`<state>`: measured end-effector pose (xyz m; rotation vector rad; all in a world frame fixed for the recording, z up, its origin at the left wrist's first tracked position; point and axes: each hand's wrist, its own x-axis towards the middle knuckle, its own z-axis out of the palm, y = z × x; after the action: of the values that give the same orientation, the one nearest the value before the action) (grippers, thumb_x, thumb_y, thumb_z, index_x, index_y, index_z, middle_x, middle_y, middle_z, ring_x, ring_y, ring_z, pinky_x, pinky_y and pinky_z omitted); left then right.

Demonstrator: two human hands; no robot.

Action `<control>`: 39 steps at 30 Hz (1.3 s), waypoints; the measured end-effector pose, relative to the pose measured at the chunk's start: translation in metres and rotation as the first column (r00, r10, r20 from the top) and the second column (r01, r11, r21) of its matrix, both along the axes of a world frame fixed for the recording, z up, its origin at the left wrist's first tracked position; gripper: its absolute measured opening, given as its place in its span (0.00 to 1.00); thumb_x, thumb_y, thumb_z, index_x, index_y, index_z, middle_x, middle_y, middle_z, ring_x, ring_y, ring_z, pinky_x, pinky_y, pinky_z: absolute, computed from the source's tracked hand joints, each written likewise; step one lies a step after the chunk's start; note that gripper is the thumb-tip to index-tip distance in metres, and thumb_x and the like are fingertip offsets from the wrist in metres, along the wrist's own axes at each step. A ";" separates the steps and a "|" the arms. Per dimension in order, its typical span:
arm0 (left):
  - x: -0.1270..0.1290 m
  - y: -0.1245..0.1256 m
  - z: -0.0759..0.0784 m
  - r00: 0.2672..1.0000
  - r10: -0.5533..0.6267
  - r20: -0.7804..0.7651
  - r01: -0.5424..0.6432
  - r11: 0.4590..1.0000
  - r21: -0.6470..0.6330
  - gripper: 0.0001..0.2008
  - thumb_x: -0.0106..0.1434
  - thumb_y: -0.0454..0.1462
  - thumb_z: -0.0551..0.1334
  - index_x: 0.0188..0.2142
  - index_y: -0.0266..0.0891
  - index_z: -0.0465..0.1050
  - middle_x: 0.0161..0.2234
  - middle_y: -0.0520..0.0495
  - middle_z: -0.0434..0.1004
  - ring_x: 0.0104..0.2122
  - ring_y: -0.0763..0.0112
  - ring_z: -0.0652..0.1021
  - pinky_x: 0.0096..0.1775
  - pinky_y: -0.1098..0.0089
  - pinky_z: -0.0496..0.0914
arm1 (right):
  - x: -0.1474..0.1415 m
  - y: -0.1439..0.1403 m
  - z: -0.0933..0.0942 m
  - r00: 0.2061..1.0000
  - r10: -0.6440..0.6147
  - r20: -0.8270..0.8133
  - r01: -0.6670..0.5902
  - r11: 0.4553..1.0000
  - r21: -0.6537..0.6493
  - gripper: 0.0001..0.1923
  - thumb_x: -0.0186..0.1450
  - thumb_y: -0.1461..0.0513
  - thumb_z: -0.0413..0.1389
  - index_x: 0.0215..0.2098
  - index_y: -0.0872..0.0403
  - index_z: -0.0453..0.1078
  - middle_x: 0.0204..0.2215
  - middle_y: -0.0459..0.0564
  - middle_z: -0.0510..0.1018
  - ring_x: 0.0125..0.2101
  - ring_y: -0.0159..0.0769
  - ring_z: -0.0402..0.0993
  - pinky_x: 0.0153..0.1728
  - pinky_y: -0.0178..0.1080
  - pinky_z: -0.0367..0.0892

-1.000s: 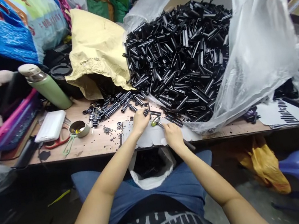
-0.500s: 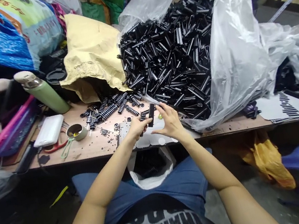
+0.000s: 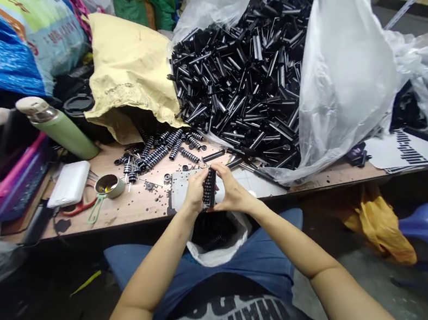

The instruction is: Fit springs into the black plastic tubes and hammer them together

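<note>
My left hand (image 3: 192,192) is closed round a black ribbed rod (image 3: 206,190), held upright over the table's front edge. Against its right side lies a smooth black plastic strip (image 3: 213,188). My right hand (image 3: 230,188) pinches that strip, fingertips at its top and thumb at its bottom. Whether the two pieces are joined cannot be seen. Under the hands is a pale grey board (image 3: 179,184). Several like ribbed rods (image 3: 161,155) lie in a heap beyond my left hand. Behind my right hand, a big pile of black plastic pieces (image 3: 245,77) fills a clear plastic bag (image 3: 341,60).
A yellow paper sack (image 3: 132,69) stands behind the rods. To the left are a small metal cup (image 3: 115,188), scissors (image 3: 81,205), a white box (image 3: 69,184), a green flask (image 3: 64,134) and a pink-rimmed basket (image 3: 6,180). An open white bag (image 3: 230,253) sits between my knees.
My right hand has gone from open beside the strip to gripping it. Both hands have come lower, towards the table's front edge, and the ribbed rod now stands alongside the strip.
</note>
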<state>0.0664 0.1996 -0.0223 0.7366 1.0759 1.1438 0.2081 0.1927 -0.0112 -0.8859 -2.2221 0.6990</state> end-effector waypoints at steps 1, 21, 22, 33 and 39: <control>0.001 -0.002 0.002 0.999 -0.009 0.033 0.009 1.000 -0.010 0.20 0.58 0.52 0.61 0.36 0.36 0.71 0.21 0.52 0.70 0.17 0.75 0.71 0.19 0.74 0.66 | -0.002 0.000 -0.001 1.000 0.010 -0.005 -0.010 1.000 0.002 0.60 0.46 0.58 0.69 0.67 0.51 0.37 0.62 0.61 0.51 0.64 0.53 0.47 0.63 0.55 0.53; 0.006 -0.015 -0.054 0.680 0.160 -0.715 0.242 0.872 0.425 0.20 0.60 0.35 0.60 0.52 0.36 0.71 0.41 0.39 0.72 0.42 0.61 0.74 0.47 0.60 0.70 | -0.013 -0.018 -0.069 0.947 -0.317 0.052 0.321 0.940 -0.115 0.53 0.48 0.60 0.65 0.65 0.58 0.42 0.60 0.67 0.56 0.62 0.53 0.52 0.61 0.56 0.53; 0.004 -0.018 -0.060 0.578 0.200 -0.791 0.334 0.826 0.454 0.21 0.61 0.33 0.59 0.55 0.35 0.69 0.42 0.38 0.72 0.43 0.59 0.73 0.48 0.58 0.69 | -0.008 -0.018 -0.071 0.948 -0.304 0.098 0.314 0.943 -0.110 0.51 0.50 0.60 0.64 0.65 0.58 0.43 0.60 0.67 0.56 0.62 0.53 0.51 0.61 0.56 0.54; -0.027 -0.012 -0.088 0.219 0.404 -0.888 0.722 0.545 0.426 0.18 0.69 0.33 0.50 0.55 0.34 0.67 0.43 0.35 0.74 0.41 0.60 0.75 0.41 0.61 0.69 | 0.090 0.034 -0.039 0.396 -0.619 0.678 0.574 0.743 0.343 0.13 0.69 0.62 0.45 0.42 0.60 0.69 0.43 0.64 0.72 0.48 0.52 0.64 0.47 0.49 0.60; -0.027 -0.016 -0.079 0.114 0.464 -0.878 0.710 0.580 0.399 0.16 0.69 0.35 0.52 0.54 0.36 0.68 0.43 0.38 0.76 0.40 0.61 0.75 0.39 0.62 0.66 | 0.053 0.071 -0.015 0.474 -0.556 0.683 0.593 0.775 0.219 0.17 0.72 0.56 0.39 0.46 0.57 0.64 0.40 0.58 0.74 0.37 0.43 0.73 0.36 0.40 0.62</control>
<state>0.0392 0.1836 -0.1013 2.7372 1.4302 0.7386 0.2610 0.2642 -0.0265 -2.1096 -2.2556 0.0331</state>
